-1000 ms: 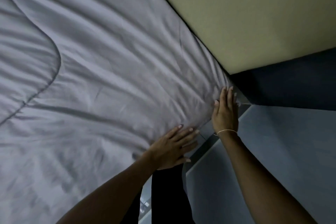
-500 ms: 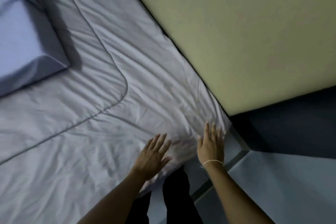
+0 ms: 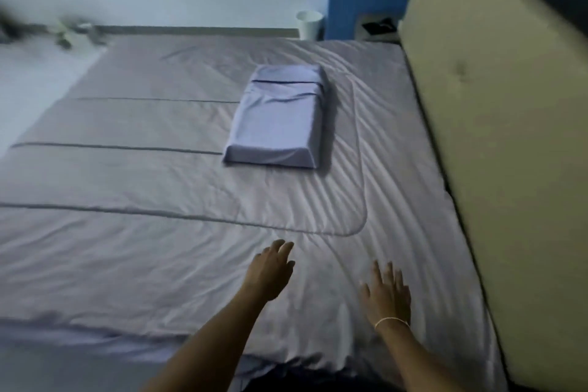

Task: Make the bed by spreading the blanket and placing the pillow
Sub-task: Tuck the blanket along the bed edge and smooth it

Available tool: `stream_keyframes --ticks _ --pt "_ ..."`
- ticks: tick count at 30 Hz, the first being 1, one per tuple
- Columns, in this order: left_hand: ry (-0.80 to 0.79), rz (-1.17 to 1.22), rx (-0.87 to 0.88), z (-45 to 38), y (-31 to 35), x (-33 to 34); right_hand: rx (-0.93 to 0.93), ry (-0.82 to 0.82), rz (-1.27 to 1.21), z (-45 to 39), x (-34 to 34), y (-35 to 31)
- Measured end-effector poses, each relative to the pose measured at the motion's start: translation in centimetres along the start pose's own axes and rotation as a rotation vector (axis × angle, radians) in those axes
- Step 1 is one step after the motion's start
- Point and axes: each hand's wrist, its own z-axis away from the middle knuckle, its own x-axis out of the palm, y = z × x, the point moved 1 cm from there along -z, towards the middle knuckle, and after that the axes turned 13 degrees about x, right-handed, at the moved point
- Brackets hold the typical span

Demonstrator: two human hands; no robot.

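Blanket point(image 3: 159, 248), pale grey with dark piped seams, lies spread over the bed, wrinkled toward the headboard point(image 3: 509, 137) edge. Pillow point(image 3: 280, 118) rests on it near the headboard, midway along that edge. Left hand point(image 3: 270, 270) and right hand point(image 3: 386, 293) are over the blanket at the near corner by the headboard, fingers straight and released, grasping nothing. A white cup point(image 3: 309, 24) stands past the far edge. No readable writing shows.
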Motion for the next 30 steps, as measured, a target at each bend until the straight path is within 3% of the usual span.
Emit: stream_keyframes --ticks 4,12,30 --pt "0.068 0.02 -0.198 5.1 -4.4 -1.5 -0.139 0.009 0.048 0.9 -0.6 -5.2" --pt "0.202 0.052 -0.417 12.6 -14.4 -4.5 -0.369 0.038 0.125 5.3 -0.2 -17.1" --pt "0.196 0.058 -0.616 28.9 -46.1 -9.7 -0.554 -0.072 0.144 19.5 10.0 -53.1"
